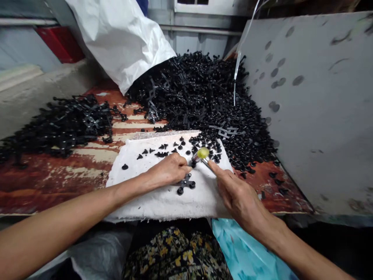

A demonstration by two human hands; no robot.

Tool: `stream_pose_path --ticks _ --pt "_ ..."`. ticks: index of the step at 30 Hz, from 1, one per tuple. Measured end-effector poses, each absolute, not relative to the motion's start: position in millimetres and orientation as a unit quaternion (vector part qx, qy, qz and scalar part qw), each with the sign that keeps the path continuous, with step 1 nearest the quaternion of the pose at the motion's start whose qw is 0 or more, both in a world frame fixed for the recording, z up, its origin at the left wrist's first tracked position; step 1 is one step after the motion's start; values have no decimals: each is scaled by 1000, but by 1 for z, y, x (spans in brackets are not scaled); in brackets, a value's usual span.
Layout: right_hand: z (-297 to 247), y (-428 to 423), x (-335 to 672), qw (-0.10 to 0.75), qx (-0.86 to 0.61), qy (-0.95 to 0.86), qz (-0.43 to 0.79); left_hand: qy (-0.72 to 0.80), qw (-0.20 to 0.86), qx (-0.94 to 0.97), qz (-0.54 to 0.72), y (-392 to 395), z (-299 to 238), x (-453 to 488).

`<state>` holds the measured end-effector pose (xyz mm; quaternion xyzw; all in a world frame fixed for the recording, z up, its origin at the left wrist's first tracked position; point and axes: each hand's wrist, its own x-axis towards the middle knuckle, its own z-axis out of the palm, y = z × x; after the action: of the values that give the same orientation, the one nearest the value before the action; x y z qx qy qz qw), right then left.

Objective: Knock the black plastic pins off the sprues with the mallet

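Note:
My right hand (237, 190) is wrapped round the metal handle of a small hammer (203, 153) with a yellow face. The hammer's head is over the white cloth pad (169, 206), close to my left fingertips. My left hand (170, 168) is closed on a black linkage piece (185, 182) with round feet, pressed to the pad. Part of this piece is hidden under my fingers. Just beyond my hands, several small black studs (180, 147) lie scattered on the pad, and a lone black stud (125, 167) sits at its left.
A large heap of black parts (198, 89) fills the back of the worn red tabletop (52, 175). Another black pile (72, 122) lies on the left. A white sack (125, 35) hangs over the back. A grey panel (314, 97) borders the right side.

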<state>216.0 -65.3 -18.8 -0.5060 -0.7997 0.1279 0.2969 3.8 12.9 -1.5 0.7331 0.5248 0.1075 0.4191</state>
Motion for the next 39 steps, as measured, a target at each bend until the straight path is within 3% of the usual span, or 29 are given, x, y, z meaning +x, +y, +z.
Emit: stream_pose_path --ticks 5,9,12,16,28,35,39 --pt "-6 -60 209 363 -534 -731 220 448 429 781 78 -3 6 5" --pt "-7 -63 197 342 -511 -650 446 395 372 834 96 -33 10 7" --pt "-13 -70 192 355 -519 -548 551 452 325 812 177 -51 6 -1" --pt "-11 -76 188 406 -560 -477 542 567 373 675 289 -64 0 -19" --pt "-13 -82 171 392 -538 -530 525 490 506 659 264 -59 3 -1" --pt "-16 -83 201 438 -593 -483 472 484 569 652 132 -12 12 14" --pt "-25 -83 217 438 -595 -458 493 490 519 695 85 6 18 18"
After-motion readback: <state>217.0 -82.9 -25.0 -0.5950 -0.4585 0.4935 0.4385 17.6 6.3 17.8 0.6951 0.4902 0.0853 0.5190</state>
